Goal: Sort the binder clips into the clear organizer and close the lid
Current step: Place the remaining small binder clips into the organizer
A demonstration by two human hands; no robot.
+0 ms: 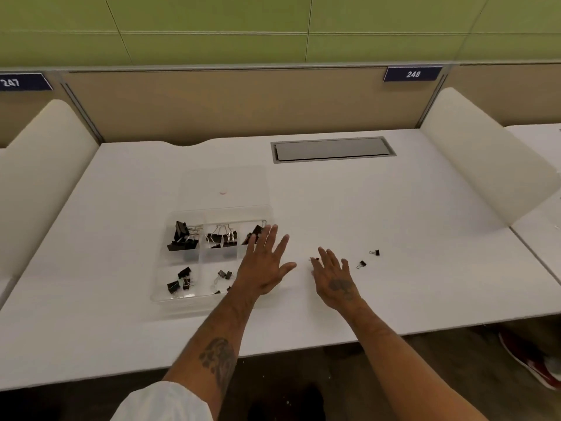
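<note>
The clear organizer [182, 262] lies on the white desk with its lid [224, 185] swung open behind it. Black binder clips fill several compartments: large ones [182, 237] at the back left, medium ones [220, 238] in the back middle, smaller ones [179, 281] in front. My left hand [265, 262] hovers flat over the organizer's right side, fingers spread, holding nothing. My right hand [332, 276] is spread just right of it, with a tiny clip [314, 259] at its fingertips. Two small clips, one [362, 264] nearer and one [375, 252] farther, lie loose to the right.
A grey cable hatch [332, 149] is set in the desk at the back. White side dividers [485, 159] stand left and right, a tan panel behind. The desk's front edge [273, 350] runs under my forearms. A red shoe [531, 357] shows on the floor at the right.
</note>
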